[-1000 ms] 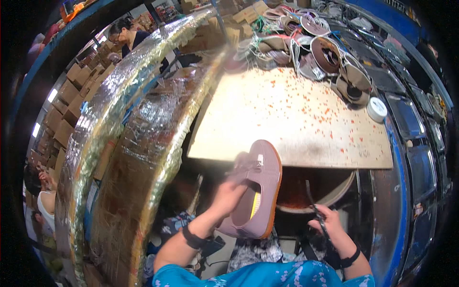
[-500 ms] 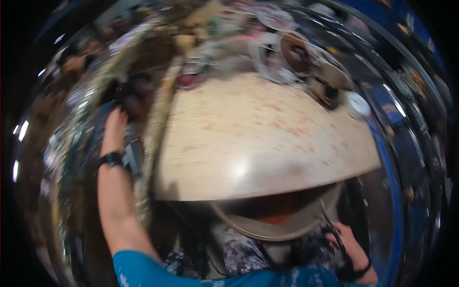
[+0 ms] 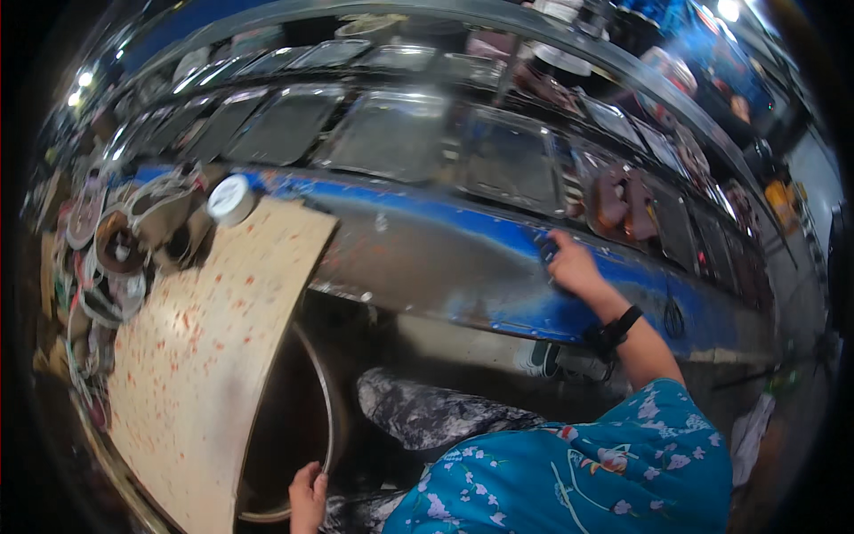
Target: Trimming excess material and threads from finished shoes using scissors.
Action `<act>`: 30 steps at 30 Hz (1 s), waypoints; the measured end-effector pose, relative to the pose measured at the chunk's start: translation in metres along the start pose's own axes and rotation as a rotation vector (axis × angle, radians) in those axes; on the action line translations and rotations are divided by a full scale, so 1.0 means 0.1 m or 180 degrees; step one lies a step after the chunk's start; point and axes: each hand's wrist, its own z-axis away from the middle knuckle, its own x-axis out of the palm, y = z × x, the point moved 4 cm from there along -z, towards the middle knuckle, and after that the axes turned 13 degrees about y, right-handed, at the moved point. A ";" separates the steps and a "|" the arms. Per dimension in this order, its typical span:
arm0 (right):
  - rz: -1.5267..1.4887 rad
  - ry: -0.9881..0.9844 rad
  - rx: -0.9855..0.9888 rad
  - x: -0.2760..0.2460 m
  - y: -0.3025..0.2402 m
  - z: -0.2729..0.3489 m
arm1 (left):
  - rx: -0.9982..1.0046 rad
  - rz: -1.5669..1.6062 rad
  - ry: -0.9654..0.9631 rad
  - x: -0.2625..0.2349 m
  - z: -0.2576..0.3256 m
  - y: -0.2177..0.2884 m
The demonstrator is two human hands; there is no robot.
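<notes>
Holding apart right hand [image 3: 572,265], at small black object [image 3: 545,246], and left hand [image 3: 308,498], by curved grey rim [image 3: 328,405], grips unclear, perhaps risking loose-fingered drops.

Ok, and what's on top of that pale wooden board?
Orange-red bits lie scattered across the pale wooden board, with a round white container and piled shoes along its upper-left side. Whatever lies beneath the shoes is covered.
</notes>
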 end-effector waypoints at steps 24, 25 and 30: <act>0.0685 0.0943 -0.0845 -0.45 1.88 -1.32 | -0.1635 -0.1573 0.0565 0.36 -0.02 0.42; 0.0555 0.0811 -0.0761 -0.46 1.73 -1.42 | -0.1467 -0.1342 0.0639 0.36 -0.03 0.31; -0.0457 0.2010 -0.0040 -1.22 1.08 -1.29 | -0.1067 -0.0450 0.1047 0.26 -0.11 0.39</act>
